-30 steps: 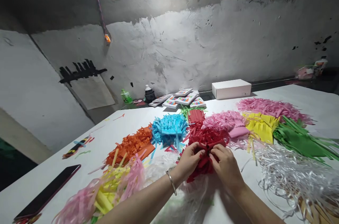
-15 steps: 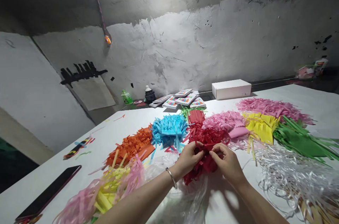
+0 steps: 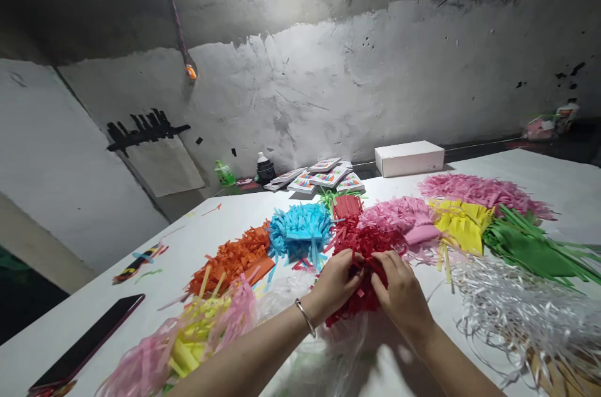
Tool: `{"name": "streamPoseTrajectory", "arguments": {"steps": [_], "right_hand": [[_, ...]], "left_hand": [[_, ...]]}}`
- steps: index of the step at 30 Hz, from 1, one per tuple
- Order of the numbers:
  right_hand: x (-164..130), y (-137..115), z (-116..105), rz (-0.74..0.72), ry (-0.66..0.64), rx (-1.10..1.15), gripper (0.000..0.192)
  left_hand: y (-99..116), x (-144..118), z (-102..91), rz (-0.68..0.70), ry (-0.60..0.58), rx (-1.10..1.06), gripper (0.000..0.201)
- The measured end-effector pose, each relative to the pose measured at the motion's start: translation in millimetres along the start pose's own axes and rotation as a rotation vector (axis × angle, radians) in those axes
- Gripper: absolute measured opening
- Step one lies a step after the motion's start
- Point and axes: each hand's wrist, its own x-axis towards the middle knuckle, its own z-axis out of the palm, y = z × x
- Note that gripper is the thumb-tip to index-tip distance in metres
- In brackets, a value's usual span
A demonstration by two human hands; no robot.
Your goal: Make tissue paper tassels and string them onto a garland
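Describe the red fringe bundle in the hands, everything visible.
The red fringe bundle looks like thin paper cut into many narrow strips, crumpled into a loose tuft. The left hand and right hand pinch its upper part from either side, with strips hanging down below the fingers towards clear plastic film on the white table. Just behind it lies a larger red fringe pile; whether they touch is unclear.

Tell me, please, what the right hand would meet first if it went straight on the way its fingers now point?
Probably the pile of red shredded paper fringe just beyond the red bundle both hands hold; the right hand points up-left, though depth is unclear.
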Motion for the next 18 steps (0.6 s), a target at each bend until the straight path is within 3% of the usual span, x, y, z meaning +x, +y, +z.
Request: {"name": "streamPoseTrajectory", "arguments": {"steps": [3,8,18], "right_hand": [[0.9,2.1,-2.2,0.022,-0.003,0.048,0.027],[4.3,-0.9,-9.4,0.129,-0.031,0.17,0.01],[14.3,2.7,-18.7,0.354,-0.149,0.511,0.02]], "left_hand": [[-1.5,0.1,0.1,0.018,-0.009,0.014,0.015],[-5.8,2.4,-1.6,-0.009,0.013,0.012,0.014],[-8.2,8.3,-4.0,-0.112,0.041,-0.088,0.008]]}}
